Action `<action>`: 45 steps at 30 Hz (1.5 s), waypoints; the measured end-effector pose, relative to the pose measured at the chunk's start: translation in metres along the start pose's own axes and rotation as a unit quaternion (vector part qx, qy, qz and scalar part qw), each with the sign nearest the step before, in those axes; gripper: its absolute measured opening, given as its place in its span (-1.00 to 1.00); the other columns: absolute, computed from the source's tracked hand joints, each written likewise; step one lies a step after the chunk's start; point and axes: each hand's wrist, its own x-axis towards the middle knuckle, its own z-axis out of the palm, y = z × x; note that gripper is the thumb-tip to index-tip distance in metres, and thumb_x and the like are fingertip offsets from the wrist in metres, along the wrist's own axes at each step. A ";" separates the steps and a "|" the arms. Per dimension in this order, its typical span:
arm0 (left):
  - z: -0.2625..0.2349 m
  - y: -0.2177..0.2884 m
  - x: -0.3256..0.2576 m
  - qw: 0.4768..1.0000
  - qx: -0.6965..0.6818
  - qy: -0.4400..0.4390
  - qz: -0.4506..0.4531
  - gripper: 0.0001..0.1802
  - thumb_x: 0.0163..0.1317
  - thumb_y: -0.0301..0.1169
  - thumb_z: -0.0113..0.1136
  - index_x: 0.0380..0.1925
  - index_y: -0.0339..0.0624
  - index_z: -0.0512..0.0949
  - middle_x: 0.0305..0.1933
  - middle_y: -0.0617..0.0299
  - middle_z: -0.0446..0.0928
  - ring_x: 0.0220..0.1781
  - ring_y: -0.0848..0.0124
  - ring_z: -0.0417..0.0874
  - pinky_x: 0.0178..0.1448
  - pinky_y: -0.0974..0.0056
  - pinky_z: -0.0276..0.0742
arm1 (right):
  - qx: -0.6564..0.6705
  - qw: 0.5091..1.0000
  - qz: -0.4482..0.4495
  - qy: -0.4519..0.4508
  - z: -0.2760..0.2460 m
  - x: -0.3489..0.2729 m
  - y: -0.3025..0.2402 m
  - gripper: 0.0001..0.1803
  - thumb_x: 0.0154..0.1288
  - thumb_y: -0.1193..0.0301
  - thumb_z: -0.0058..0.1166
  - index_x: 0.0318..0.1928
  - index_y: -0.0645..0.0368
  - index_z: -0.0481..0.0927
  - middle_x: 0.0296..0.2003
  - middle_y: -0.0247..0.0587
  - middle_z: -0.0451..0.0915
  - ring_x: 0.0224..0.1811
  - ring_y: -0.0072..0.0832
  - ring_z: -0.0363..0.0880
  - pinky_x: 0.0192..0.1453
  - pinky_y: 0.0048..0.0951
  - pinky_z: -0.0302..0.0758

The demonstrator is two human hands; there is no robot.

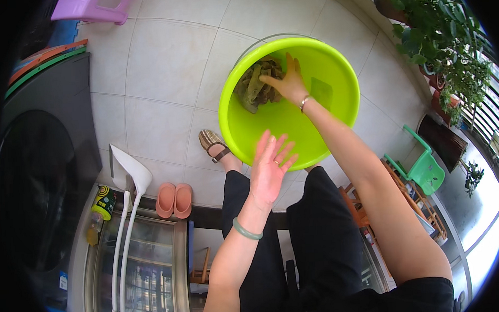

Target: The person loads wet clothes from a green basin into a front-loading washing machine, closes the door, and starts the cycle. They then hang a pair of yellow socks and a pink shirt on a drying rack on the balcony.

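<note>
A large lime-green bucket (298,138) stands on the tiled floor in front of my legs, its thin handle (256,43) lying along the far rim. Inside, against its left wall, rests a crumpled heap of brownish-green cloth or leaf-like pieces (254,89); I cannot tell which. My right hand (289,83) reaches into the bucket, fingers spread at the heap's right edge, nothing visibly gripped. Palm up over the near rim, my left hand (269,172) has its fingers stretched out and slightly blurred, and it holds nothing.
A dark washing machine (41,163) stands at the left. Near it are a white long-handled dustpan (132,168) and pink slippers (174,200). A purple stool (93,8) is at the far left. Potted plants (438,50) and a green child's chair (426,174) line the right side.
</note>
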 end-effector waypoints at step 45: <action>0.067 -0.006 0.003 0.870 0.487 -0.018 0.076 0.16 0.04 -0.37 0.35 0.53 -0.01 -0.22 0.26 -0.03 0.33 0.23 0.23 0.48 0.15 0.22 0.51 | 0.596 0.788 0.089 -0.127 -0.127 -0.159 -0.007 -0.63 0.10 0.57 0.28 -0.04 0.13 0.56 -0.15 -0.33 0.56 -0.21 -0.64 0.49 -0.11 -0.51 0.50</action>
